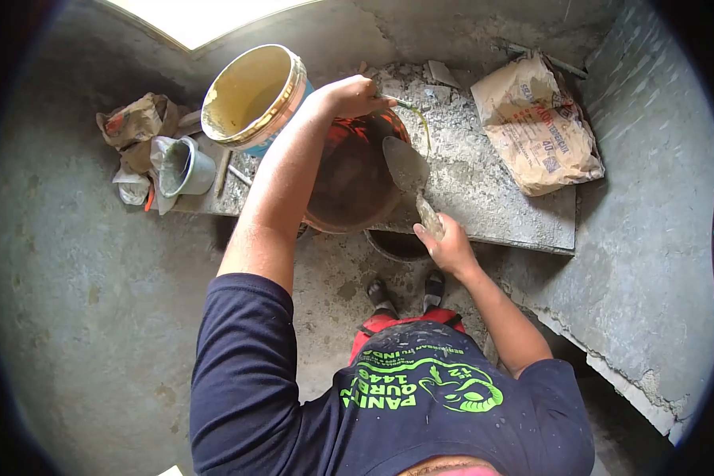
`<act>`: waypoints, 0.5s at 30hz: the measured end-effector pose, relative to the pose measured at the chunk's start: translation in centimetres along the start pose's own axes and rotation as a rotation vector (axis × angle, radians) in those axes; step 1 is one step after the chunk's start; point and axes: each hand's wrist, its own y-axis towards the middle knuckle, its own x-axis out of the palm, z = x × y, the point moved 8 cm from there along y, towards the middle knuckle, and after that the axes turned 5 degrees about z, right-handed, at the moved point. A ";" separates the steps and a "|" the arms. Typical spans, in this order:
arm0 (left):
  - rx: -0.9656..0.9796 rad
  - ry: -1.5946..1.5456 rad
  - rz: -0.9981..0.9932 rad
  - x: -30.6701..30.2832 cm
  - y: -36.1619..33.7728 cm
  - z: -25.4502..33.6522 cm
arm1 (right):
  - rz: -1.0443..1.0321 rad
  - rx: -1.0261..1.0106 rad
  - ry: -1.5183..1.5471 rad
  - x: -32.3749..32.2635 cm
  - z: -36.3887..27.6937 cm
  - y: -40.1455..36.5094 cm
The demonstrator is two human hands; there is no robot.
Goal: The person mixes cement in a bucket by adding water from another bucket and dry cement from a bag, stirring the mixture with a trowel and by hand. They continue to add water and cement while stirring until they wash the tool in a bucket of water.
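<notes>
My left hand (pixel 353 97) is closed at the far side of an orange-brown bucket (pixel 353 178), around what looks like its thin green and yellow handle (pixel 414 111). The bucket is tipped with its mouth toward me, and its inside is dark and smeared. In my right hand (pixel 450 247) is a trowel (pixel 407 165), gripped by its mortar-crusted handle. The grey blade points up and left, at the bucket's right edge. My left forearm partly covers the bucket's left side.
A larger paint bucket (pixel 254 99) stands left, beside a small grey pail (pixel 189 168) and crumpled bags (pixel 139 123). A torn cement bag (pixel 535 123) lies on the rubble-covered slab (pixel 523 218). Another dark container (pixel 401 244) sits below the slab's edge.
</notes>
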 end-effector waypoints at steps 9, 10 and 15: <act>0.018 -0.056 -0.053 1.0 1.1 -0.9 | -0.057 0.535 0.638 9.3 3.8 -3.6; 0.035 -0.049 -0.047 1.0 1.5 -0.9 | -0.038 0.564 0.743 10.1 3.8 -3.5; 0.021 -0.018 -0.086 1.0 2.1 -1.2 | -0.033 0.541 0.863 12.1 2.0 -3.2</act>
